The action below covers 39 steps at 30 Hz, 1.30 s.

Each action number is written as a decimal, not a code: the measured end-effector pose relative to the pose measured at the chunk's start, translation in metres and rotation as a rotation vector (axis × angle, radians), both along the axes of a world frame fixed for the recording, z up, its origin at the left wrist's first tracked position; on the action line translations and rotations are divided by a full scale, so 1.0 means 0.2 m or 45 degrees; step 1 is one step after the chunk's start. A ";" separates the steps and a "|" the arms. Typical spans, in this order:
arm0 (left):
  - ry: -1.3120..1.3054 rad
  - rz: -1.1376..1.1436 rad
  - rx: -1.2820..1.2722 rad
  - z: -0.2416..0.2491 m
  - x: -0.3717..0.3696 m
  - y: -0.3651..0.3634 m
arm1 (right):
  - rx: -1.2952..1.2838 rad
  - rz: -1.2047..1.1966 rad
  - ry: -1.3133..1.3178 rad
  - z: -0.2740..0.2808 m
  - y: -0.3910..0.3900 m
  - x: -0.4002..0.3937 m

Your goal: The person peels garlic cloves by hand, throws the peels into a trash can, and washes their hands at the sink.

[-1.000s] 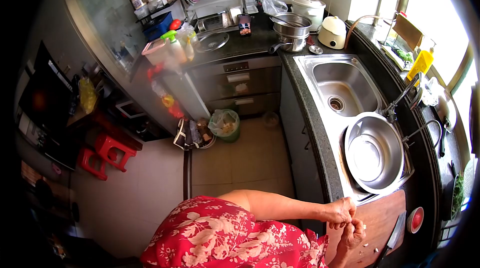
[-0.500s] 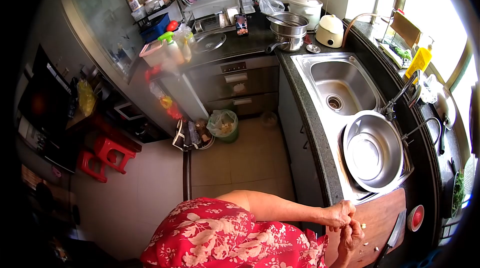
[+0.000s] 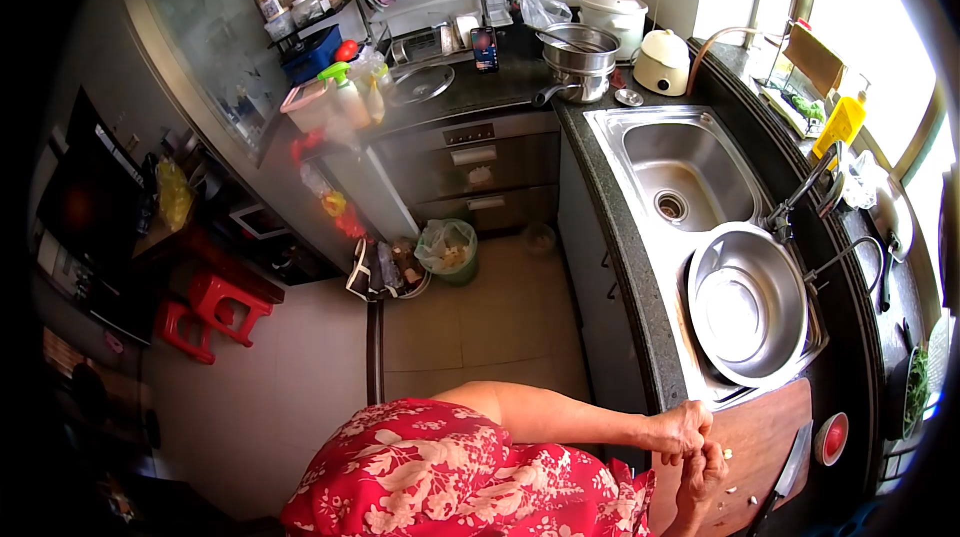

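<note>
My left hand (image 3: 683, 429) and my right hand (image 3: 704, 475) meet over the near end of a wooden cutting board (image 3: 770, 419). Both have their fingers pinched together at the tips. Whatever they hold between them is too small and covered to make out. Beside the fingertips lie small pale pieces (image 3: 728, 455) that look like garlic, with more bits lower on the board. A knife (image 3: 793, 462) with a dark handle rests along the board's right side. Just past it stands a small bowl (image 3: 831, 438) with a red inside.
A large steel basin (image 3: 745, 307) sits over the near part of the sink, below the faucet (image 3: 785, 222). Farther off is the bare sink bowl (image 3: 690, 172). Pots (image 3: 580, 62) and a cream cooker (image 3: 660, 64) stand in the back corner. A lined bin (image 3: 447, 251) is on the floor.
</note>
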State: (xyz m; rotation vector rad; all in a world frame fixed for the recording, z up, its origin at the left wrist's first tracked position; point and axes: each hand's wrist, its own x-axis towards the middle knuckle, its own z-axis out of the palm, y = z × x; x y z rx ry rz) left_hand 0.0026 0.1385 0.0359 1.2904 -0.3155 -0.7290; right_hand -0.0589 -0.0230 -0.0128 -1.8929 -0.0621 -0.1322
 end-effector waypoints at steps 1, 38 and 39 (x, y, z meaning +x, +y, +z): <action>0.114 -0.040 -0.040 0.00 0.01 0.00 | 0.000 -0.001 0.000 -0.01 -0.01 0.00; 0.224 -0.115 -0.072 -0.03 0.02 -0.07 | 0.645 -0.334 0.300 0.10 0.04 -0.07; 0.218 -0.136 -0.094 -0.02 0.03 -0.07 | 0.635 -0.283 0.269 0.11 0.05 -0.07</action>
